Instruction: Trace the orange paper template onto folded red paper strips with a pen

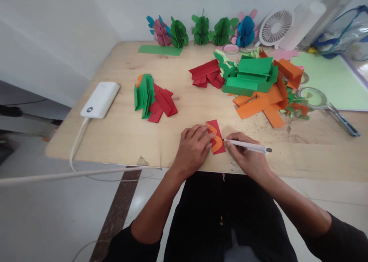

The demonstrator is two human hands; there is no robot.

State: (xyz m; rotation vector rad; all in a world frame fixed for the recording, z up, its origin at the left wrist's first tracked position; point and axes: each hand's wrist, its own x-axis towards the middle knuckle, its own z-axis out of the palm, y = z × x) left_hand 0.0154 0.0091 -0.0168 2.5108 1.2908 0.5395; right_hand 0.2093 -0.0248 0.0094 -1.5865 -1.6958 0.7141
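A red paper rectangle (pixel 217 129) lies near the table's front edge, with a curved orange paper cutout (pixel 217 144) on top of it. My left hand (pixel 194 149) rests on the left side of both papers, fingers laid out and fingertips pressing the cutout down. In my right hand (pixel 247 154) is a white pen (pixel 250 145), pinched close to its tip. The tip is at the right edge of the red paper beside the cutout. My left fingers hide part of the cutout's left side.
Folded green paper (pixel 145 95) and red paper strips (pixel 163 102) lie at left, near a white power bank (pixel 100 99) with its cable. Green folded pieces (pixel 250 76), orange strips (pixel 264 102), tape (pixel 313 98) and a cutter knife (pixel 343 120) occupy the right. Paper figures (pixel 200 30) and a fan (pixel 276 28) line the wall.
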